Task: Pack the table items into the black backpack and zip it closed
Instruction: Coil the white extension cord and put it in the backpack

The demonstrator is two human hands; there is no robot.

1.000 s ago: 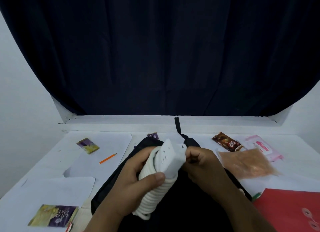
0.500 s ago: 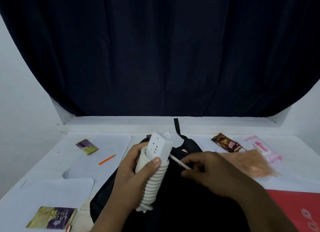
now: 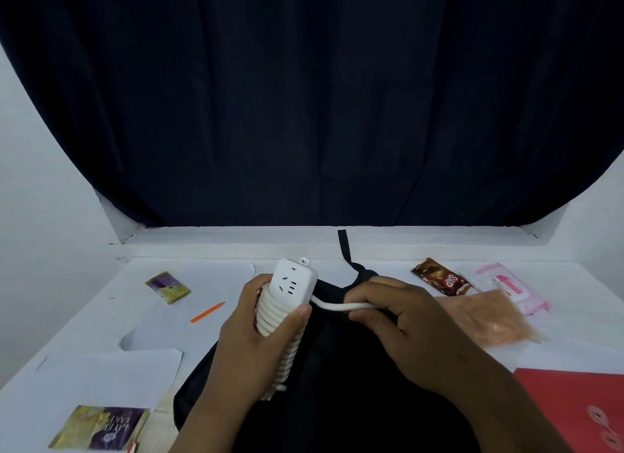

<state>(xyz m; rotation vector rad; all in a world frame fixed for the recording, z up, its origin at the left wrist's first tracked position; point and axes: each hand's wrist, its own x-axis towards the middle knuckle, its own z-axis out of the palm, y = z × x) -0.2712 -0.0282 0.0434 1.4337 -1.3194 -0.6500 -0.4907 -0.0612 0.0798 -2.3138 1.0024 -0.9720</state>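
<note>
White plastic power strip (image 3: 293, 282) stands upright in left hand (image 3: 256, 337) grip above black backpack (image 3: 337, 385); right hand (image 3: 401, 321) pinches its loose cord (image 3: 341, 306) sideways.

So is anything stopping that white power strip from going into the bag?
No object lies between the power strip and the black backpack beneath it. No opening shows in the backpack, and the right hand holds a loose length of cord.

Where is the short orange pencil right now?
In the head view, the short orange pencil lies on white paper left of the black backpack, nearer than the small purple-and-yellow packet.
</note>
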